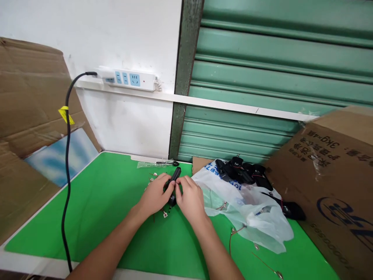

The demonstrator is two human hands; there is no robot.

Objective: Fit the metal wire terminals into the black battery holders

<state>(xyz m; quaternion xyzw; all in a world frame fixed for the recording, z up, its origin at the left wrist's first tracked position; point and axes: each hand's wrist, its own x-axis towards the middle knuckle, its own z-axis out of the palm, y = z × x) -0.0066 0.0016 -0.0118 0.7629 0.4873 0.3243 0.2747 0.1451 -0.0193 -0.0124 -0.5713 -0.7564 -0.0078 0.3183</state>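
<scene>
Bare forearms [112, 241], curled fingers [187, 185], slim black bar [176, 173]

1 elongated black part [175, 174], slanting up rightward, partly hidden, seemingly just above the green tabletop [116, 198]

I'm looking from the head, forward and down, close over the green table [96, 217], near edge to far, roller shutter [276, 58] beyond.
</scene>
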